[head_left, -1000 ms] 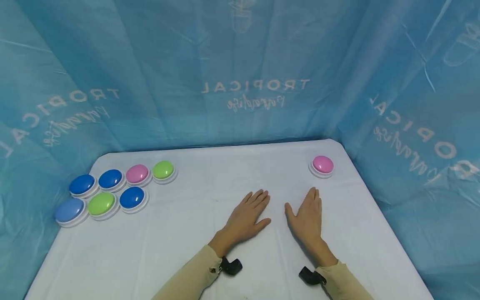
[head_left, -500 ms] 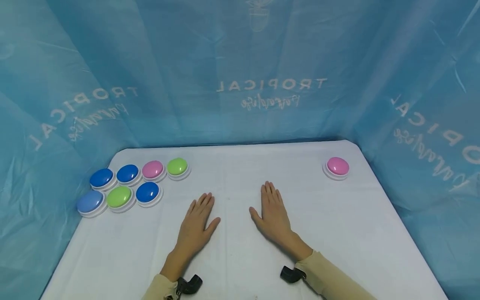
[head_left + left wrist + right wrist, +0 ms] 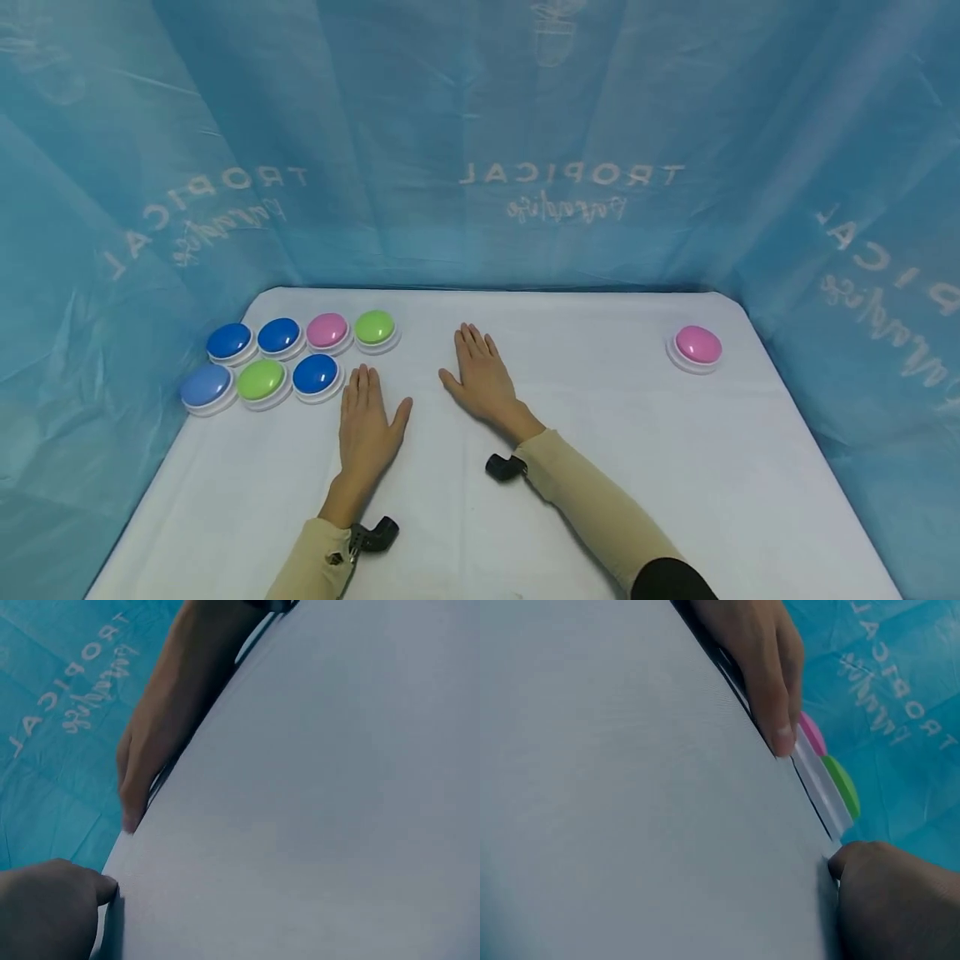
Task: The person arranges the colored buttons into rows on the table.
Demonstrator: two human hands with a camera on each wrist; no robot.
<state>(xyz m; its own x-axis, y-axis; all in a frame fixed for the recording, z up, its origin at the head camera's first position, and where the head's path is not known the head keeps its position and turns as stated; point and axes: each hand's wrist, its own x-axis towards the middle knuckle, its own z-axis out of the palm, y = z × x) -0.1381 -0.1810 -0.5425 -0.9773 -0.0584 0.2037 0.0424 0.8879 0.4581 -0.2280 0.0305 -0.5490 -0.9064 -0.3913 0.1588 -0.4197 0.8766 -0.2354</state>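
My left hand (image 3: 367, 429) lies palm down with straight fingers low over the white tabletop, its fingertips right beside the white base of a dark blue dome button (image 3: 315, 374). To its right and farther forward, my right hand (image 3: 483, 375) is also flat, fingers together and thumb spread. Neither hand holds anything. A green dome button (image 3: 374, 327) stands left of the right fingertips, with a pink button (image 3: 327, 331) beside it. In the right wrist view, the left hand (image 3: 769, 675) partly hides a pink button (image 3: 812, 733) next to a green one (image 3: 842, 785).
More round buttons continue the two rows at the far left: a light blue one (image 3: 205, 386), a green one (image 3: 260, 380) and dark blue ones (image 3: 278, 335). A lone pink button (image 3: 698, 344) sits near the back right corner. Blue printed curtains (image 3: 480, 242) enclose the white table (image 3: 675, 467).
Both hands have slid left across the table towards the button rows, the right hand also moving forward. The head view has turned left, so the scene shifts right. The buttons keep their arrangement.
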